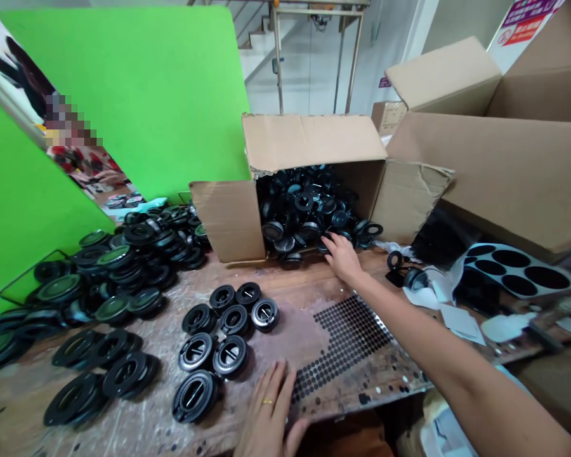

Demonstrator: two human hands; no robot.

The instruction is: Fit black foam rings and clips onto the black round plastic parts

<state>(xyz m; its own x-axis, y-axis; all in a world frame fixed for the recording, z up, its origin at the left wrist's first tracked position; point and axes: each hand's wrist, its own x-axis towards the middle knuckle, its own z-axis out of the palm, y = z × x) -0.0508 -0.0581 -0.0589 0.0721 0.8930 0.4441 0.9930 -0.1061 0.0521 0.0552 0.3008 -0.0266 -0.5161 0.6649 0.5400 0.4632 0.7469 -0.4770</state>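
Observation:
My left hand (271, 406) lies flat on the table near its front edge, fingers stretched out, a ring on one finger. It holds nothing and is beside a sheet of small black dots (347, 330). My right hand (343, 257) reaches to the mouth of a cardboard box (314, 139) lying on its side. Its fingers are extended and slightly bent at a black round part (322, 245); no firm grip shows. Many black round plastic parts (309, 203) fill the box. Several black round parts with a central bar (234, 320) stand grouped left of the dot sheet.
Black rings (128, 376) sit at the front left, before a large heap of round parts (137, 254) along a green panel (137, 89). A big open carton (504, 165) stands right, above a sheet with black ovals (518, 270) and paper scraps. Another person is partly visible behind the panel.

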